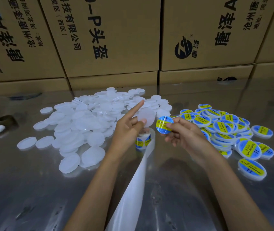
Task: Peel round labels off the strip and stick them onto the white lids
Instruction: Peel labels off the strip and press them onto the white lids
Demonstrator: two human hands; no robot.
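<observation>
A: Where's the round blue-yellow paper label (164,125)?
B: Right hand (181,135) pinches its right edge; left hand (127,129) pinches 1 blank white plastic lid (147,118), forefinger straight.
A: Handling?
B: Prob thin, floppy, sticky. Hold edges only.

This looks like a packing room in a small factory or warehouse. Large brown cardboard cartons (109,35) printed with black Chinese characters and a round company logo stand stacked in a wall right behind the work surface. The tabletop (32,189) is bare, scuffed sheet metal that reflects the cartons. On it lie bulk goods: a loose heap of plain white lids (86,120) to the left and a heap of labelled lids (229,129) with blue-and-yellow stickers to the right.
</observation>
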